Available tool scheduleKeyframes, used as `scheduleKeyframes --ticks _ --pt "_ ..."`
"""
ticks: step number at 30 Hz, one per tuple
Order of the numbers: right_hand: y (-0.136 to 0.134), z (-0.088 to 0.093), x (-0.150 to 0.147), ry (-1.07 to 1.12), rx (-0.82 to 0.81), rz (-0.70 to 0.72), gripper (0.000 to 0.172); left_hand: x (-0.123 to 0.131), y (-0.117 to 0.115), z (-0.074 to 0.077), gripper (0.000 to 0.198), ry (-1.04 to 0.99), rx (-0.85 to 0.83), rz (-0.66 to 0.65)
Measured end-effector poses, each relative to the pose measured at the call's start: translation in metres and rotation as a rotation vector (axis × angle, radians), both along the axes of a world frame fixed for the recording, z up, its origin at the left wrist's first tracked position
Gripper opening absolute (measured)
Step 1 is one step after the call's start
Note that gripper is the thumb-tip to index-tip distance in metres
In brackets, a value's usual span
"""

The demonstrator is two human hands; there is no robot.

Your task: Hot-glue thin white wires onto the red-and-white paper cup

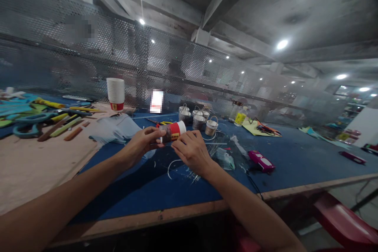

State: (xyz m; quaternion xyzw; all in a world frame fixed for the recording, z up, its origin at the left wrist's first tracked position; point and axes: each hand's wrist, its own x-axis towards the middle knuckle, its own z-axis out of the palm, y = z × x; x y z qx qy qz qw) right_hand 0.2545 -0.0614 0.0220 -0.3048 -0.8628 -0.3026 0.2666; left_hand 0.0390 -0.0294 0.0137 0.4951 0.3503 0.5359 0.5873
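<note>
A red and white paper cup [178, 129] lies on its side in the air over the blue table, its white end pointing right. My left hand [144, 143] is closed on the cup's left end, where a dark greyish patch shows beside the red. From the right, my right hand [191, 147] holds the cup's lower near side with bent fingers; the fingertips are partly hidden. Just behind the hands stand several small buckets with wire handles, among them a grey-brown bucket [211, 126]. A white cord [170, 168] curls on the table below the hands.
At the left are a stack of white paper cups [116, 92], blue-handled scissors [26, 129] and several pens or tools. Thin wire pieces [195, 176], a plastic bag [226, 158] and a magenta box [261, 161] lie to the right. A perforated metal screen [165, 59] runs behind.
</note>
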Motion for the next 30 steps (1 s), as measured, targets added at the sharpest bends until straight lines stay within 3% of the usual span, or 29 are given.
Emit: scheduleKeyframes --ticks 30 --pt "0.0024 -0.0034 -0.0023 -0.081 0.038 -0.054 0.02 0.0014 -0.0017 -0.0003 0.029 0.031 -0.049 -0.044"
